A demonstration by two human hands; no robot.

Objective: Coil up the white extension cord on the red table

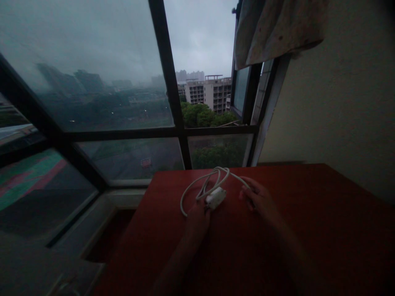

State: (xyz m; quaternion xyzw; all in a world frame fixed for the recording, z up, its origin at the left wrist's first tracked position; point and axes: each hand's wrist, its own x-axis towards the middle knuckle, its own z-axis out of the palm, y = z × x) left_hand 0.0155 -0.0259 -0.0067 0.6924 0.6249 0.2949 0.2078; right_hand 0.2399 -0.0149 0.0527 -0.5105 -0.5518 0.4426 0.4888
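A white power adapter (216,198) is at the middle of the reddish-brown table, gripped at its near left end by my left hand (198,216). Its white cable (191,185) loops above and to the left of the adapter. From the loops, one length runs right into my right hand (256,196), whose fingers are closed around it. Dim light hides the fingertips of both hands in part. The cable's far end is not distinct.
The wooden table (308,205) reaches toward a dark-framed window (180,131) with an open pane at right. A stained curtain (277,33) hangs at upper right, beside a pale wall (333,102). A low ledge (123,199) lies left of the table.
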